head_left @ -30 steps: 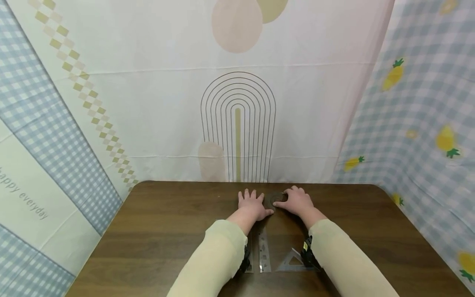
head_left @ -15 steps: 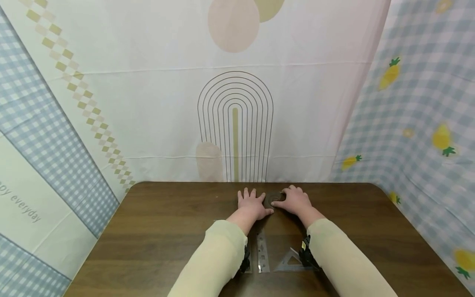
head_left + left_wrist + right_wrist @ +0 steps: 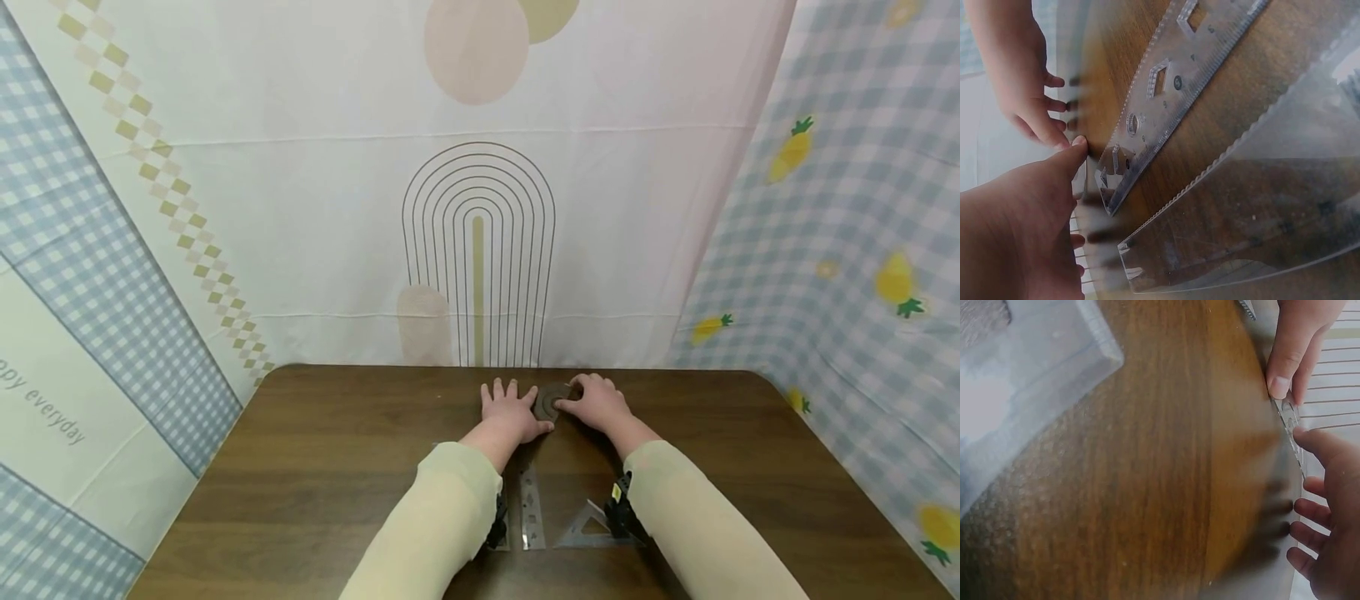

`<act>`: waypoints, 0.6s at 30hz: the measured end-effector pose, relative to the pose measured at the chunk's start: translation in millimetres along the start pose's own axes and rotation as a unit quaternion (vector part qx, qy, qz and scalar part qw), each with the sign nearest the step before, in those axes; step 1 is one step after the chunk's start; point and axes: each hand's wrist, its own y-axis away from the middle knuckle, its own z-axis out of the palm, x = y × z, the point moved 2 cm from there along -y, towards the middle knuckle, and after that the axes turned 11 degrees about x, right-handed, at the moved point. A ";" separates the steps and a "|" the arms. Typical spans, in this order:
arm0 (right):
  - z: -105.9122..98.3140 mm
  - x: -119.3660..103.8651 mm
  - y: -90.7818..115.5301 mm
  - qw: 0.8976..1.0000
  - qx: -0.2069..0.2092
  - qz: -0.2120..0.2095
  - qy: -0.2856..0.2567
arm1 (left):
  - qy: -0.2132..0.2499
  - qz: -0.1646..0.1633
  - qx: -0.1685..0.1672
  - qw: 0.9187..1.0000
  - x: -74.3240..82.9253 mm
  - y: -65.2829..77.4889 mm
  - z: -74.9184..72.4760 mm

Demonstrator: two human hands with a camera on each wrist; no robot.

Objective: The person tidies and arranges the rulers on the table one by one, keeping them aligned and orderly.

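Note:
A small clear protractor (image 3: 546, 403) lies near the table's far edge, between both hands. My left hand (image 3: 510, 417) has its fingers spread and straight at the protractor's left side, its thumb touching the near edge. From the right, my right hand (image 3: 602, 407) pinches the protractor with thumb and index finger. In the right wrist view the protractor (image 3: 1293, 428) is seen edge-on, with my left hand's thumb (image 3: 1280, 386) at one end and my right hand (image 3: 1341, 506) at the other. Hands hide part of it.
Nearer me on the brown table (image 3: 315, 483) lies a clear ruler (image 3: 532, 510) with cut-out shapes. Right of it is a clear set square (image 3: 588, 529), partly behind the right wrist. Another clear piece with a toothed edge (image 3: 1241, 206) lies under the left wrist. A cloth (image 3: 337, 250) hangs behind.
The protractor looks slightly turned or tilted and shows more plainly. My right thumb has shifted a little on it. My left hand stays in place.

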 end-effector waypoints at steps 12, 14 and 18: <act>2.7 -3.9 -5.3 0.996 0.029 0.032 -0.076 | 0.010 0.002 0.013 1.000 -0.8 6.0 -3.3; 2.7 -4.4 -5.7 0.994 0.032 0.043 -0.092 | 0.010 0.003 0.018 1.000 -0.1 7.5 -4.0; 2.6 -6.0 -6.5 0.989 0.040 0.061 -0.130 | 0.005 0.000 0.025 1.000 0.9 8.2 -3.9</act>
